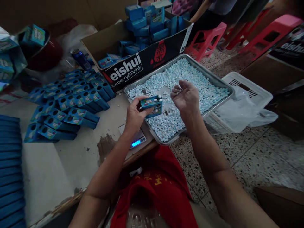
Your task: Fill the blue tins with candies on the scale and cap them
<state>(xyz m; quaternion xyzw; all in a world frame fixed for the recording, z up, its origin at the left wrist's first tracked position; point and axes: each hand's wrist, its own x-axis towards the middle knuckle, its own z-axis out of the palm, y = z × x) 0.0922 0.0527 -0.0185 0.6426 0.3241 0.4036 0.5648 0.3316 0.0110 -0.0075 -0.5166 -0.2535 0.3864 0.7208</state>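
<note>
My left hand (136, 115) grips a small blue candy box (152, 106) over the near left part of the metal tray (184, 56). A few white candies show at the top of the box. The tray holds a layer of pale blue and white round candies (199, 82). Palm turned up and fingers curled, my right hand (187, 95) is over the middle of the tray with a few candies in its fingers. A gap separates it from the box. Below my left hand lies a small digital scale (140, 141) with a lit blue display, partly hidden by my forearm.
Blue boxes (71, 98) stand in rows on the table, with a blue stack (10, 171) at the left edge. A black-printed carton (147, 60) holds more boxes. A drink can (80, 59), a white basket (251, 84), pink stools (209, 39) and a person (217, 8) are around.
</note>
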